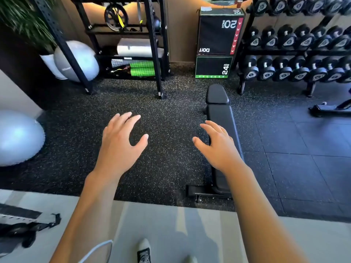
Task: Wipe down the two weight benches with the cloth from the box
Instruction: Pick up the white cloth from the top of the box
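Observation:
A black flat weight bench [221, 114] lies lengthwise on the speckled rubber floor, right of centre, its base bar nearest me. Part of a second bench's frame [330, 108] shows at the right edge. A pale cloth [206, 9] lies on top of the stacked black plyo boxes [218, 35] against the far wall. My left hand [121, 143] hovers over the bare floor, fingers spread, holding nothing. My right hand [218, 147] hovers over the left edge of the near bench, fingers apart, empty.
A dumbbell rack [296, 54] fills the far right. A black storage rack [133, 44] with rollers and bands stands at the back. Grey exercise balls sit far left [76, 59] and near left [17, 137]. A potted plant [24, 19] is top left. My shoe [144, 251] stands on pale flooring.

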`<state>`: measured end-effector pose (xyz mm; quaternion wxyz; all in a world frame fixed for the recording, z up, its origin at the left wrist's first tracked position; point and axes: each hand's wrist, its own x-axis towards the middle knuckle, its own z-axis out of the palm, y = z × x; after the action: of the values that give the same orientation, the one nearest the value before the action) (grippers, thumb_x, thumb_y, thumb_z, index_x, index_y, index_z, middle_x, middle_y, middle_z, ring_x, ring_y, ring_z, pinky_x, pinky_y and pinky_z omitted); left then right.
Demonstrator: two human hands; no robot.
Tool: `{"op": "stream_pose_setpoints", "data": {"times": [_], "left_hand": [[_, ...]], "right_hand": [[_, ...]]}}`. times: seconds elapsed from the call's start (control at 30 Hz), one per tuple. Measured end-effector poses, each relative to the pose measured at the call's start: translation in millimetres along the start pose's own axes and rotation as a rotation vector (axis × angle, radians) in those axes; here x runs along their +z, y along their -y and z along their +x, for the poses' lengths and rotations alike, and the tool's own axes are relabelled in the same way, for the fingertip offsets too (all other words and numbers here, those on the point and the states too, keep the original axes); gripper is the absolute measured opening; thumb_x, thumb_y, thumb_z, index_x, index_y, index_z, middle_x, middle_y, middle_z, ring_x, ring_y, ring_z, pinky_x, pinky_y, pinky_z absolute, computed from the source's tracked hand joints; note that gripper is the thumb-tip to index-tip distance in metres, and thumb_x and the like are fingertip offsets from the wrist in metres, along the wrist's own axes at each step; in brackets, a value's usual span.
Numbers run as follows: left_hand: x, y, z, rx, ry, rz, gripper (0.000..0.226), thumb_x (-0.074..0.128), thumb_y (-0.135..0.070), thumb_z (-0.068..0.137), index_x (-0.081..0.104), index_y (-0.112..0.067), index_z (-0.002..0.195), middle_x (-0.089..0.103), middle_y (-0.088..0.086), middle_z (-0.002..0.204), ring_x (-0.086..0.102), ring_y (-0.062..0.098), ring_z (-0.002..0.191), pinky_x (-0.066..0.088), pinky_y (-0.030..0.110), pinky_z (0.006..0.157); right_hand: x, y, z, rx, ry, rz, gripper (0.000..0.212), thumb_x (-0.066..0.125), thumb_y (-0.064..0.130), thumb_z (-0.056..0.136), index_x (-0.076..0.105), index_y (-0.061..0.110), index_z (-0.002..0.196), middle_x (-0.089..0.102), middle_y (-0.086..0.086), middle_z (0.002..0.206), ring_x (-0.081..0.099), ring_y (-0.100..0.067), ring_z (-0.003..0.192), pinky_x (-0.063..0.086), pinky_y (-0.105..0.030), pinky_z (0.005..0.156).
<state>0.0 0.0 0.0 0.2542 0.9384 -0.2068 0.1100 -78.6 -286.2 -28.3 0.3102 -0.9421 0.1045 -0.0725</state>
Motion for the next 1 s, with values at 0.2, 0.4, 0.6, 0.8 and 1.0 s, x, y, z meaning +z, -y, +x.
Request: {"op": "stream_pose_setpoints", "data": {"times": [0.2,0.4,0.6,0.8,1.0], "left_hand": [[13,19,33,-0.001,0.032,-0.043,0.057,0.062,-0.043,0.1,0.048,-0.03,0.153,0.038,-0.008,0.164,0.017,0.016,0.16,0.024,0.057,0.128],[12,62,88,0.012,0.038,-0.052,0.058,0.061,-0.045,0.1,0.047,-0.03,0.154,0.037,-0.008,0.165,0.017,0.016,0.16,0.022,0.055,0.129],[-10,123,150,0.069,-0.003,-0.087,0.055,0.061,-0.043,0.1,0.051,-0.025,0.151,0.042,-0.001,0.163,0.024,0.023,0.158,0.026,0.058,0.127],[-31,181,201,0.069,0.001,-0.113,0.059,0.054,-0.049,0.097,0.051,-0.026,0.152,0.04,-0.002,0.164,0.023,0.022,0.158,0.025,0.059,0.127],[-43,226,231,0.054,-0.019,-0.094,0.056,0.062,-0.042,0.101,0.048,-0.027,0.153,0.039,-0.003,0.165,0.021,0.021,0.159,0.025,0.058,0.127]], "right_hand": [[15,-1,37,0.021,0.018,0.006,0.068,0.049,0.065,0.097,0.039,0.033,0.157,0.028,0.013,0.167,0.019,-0.013,0.155,0.021,-0.053,0.123],[34,25,95,0.019,-0.018,-0.021,0.067,0.05,0.063,0.098,0.04,0.031,0.156,0.029,0.012,0.167,0.02,-0.014,0.155,0.022,-0.055,0.122],[56,76,161,0.041,-0.024,-0.071,0.068,0.051,0.064,0.098,0.04,0.032,0.156,0.028,0.012,0.168,0.019,-0.016,0.156,0.022,-0.054,0.123],[80,126,216,0.055,-0.072,-0.073,0.067,0.051,0.063,0.098,0.042,0.032,0.155,0.03,0.013,0.166,0.023,-0.016,0.155,0.021,-0.053,0.124],[95,155,254,0.046,-0.068,-0.079,0.066,0.051,0.062,0.098,0.042,0.031,0.155,0.031,0.013,0.166,0.024,-0.016,0.154,0.021,-0.054,0.125]]}}
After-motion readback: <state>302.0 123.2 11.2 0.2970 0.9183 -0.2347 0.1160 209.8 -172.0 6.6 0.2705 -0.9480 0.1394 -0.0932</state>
